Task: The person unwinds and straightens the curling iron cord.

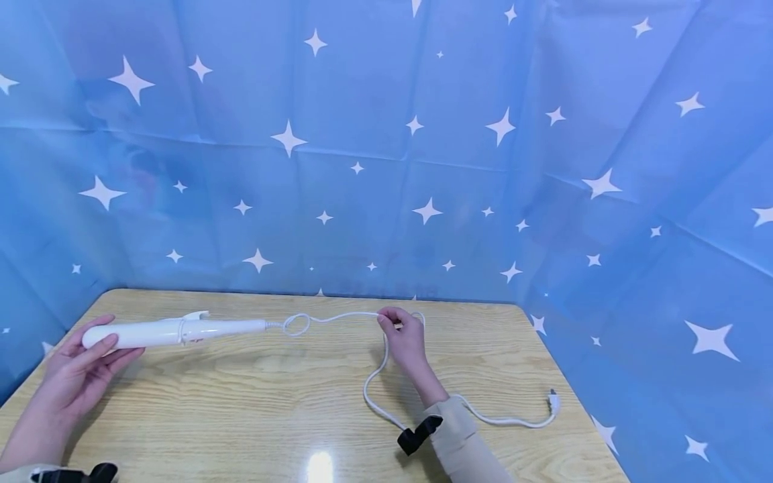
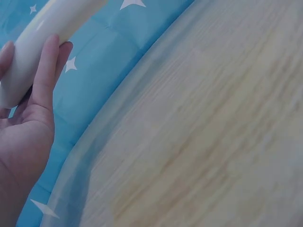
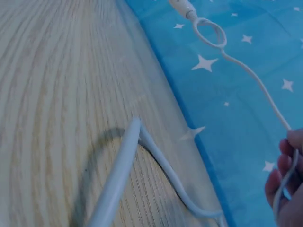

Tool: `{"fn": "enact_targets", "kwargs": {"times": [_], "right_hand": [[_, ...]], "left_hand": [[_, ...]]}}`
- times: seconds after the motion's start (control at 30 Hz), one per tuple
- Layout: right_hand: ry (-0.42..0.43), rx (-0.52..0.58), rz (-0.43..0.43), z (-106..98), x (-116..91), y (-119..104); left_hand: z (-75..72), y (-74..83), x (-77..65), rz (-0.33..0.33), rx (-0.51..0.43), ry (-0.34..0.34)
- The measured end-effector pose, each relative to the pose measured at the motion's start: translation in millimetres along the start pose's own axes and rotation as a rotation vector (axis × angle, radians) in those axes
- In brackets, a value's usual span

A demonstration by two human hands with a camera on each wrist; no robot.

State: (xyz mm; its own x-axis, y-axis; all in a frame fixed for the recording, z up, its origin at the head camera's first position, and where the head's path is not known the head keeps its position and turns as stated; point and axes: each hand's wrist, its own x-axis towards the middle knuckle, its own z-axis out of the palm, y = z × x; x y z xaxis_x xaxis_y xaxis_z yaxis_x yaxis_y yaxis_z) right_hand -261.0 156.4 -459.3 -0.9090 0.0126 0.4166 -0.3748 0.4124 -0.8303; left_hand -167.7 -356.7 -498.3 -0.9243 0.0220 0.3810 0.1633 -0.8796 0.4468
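A white curling iron (image 1: 223,327) lies level above the table, its thick barrel to the left and a small clamp lever standing up near its middle. My left hand (image 1: 84,369) grips the rounded barrel end between thumb and fingers; in the left wrist view the fingers (image 2: 45,78) wrap the barrel (image 2: 35,49). From the handle's tip the white cord (image 1: 347,314) runs right, with one small loop close to the iron. My right hand (image 1: 406,339) pinches this cord between thumb and fingertips, and the right wrist view shows it passing through the fingers (image 3: 284,165).
The rest of the cord droops to the wooden table (image 1: 253,402) and passes behind the right forearm. Its plug (image 1: 553,402) lies near the table's right edge. A blue curtain (image 1: 362,188) with white stars hangs around the back and sides. Black straps (image 1: 419,435) sit on both wrists.
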Motion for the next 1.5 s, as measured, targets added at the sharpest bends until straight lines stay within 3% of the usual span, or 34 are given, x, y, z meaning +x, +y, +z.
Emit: {"fn": "enact_targets", "kwargs": {"times": [0.07, 0.2, 0.33, 0.47, 0.57, 0.8, 1.07, 1.33, 1.5], "right_hand": [[0.004, 0.014, 0.001, 0.0, -0.1, -0.1], [-0.073, 0.018, -0.054, 1.0, -3.4, -4.0], [-0.162, 0.028, -0.113, -5.2, -12.1, -27.9], [-0.193, 0.055, -0.068, -12.8, -16.0, -47.6], [-0.204, 0.083, -0.030, -12.3, -13.8, -47.8], [-0.307, 0.112, 0.013, 11.1, -9.3, -16.0], [-0.464, 0.163, -0.009, 32.5, -14.0, -27.0], [-0.568, 0.193, 0.034, 49.2, -16.4, -35.2], [-0.612, 0.136, 0.050, 51.9, -19.1, -33.6]], "left_hand": [[1.1, -1.2, 1.4, -0.007, -0.010, -0.006], [2.8, -3.4, 2.2, -0.011, -0.012, -0.014], [2.9, -4.5, 2.2, -0.009, -0.023, -0.028], [1.8, -5.9, 2.2, -0.005, -0.036, -0.065], [1.5, -6.2, 1.5, -0.004, -0.033, -0.087], [5.9, -7.7, 1.2, -0.005, -0.024, -0.136], [11.2, -8.4, 2.1, -0.011, -0.004, -0.147], [11.8, -8.1, 3.0, -0.034, -0.003, -0.157], [11.7, -9.4, 2.9, -0.051, -0.023, -0.172]]}}
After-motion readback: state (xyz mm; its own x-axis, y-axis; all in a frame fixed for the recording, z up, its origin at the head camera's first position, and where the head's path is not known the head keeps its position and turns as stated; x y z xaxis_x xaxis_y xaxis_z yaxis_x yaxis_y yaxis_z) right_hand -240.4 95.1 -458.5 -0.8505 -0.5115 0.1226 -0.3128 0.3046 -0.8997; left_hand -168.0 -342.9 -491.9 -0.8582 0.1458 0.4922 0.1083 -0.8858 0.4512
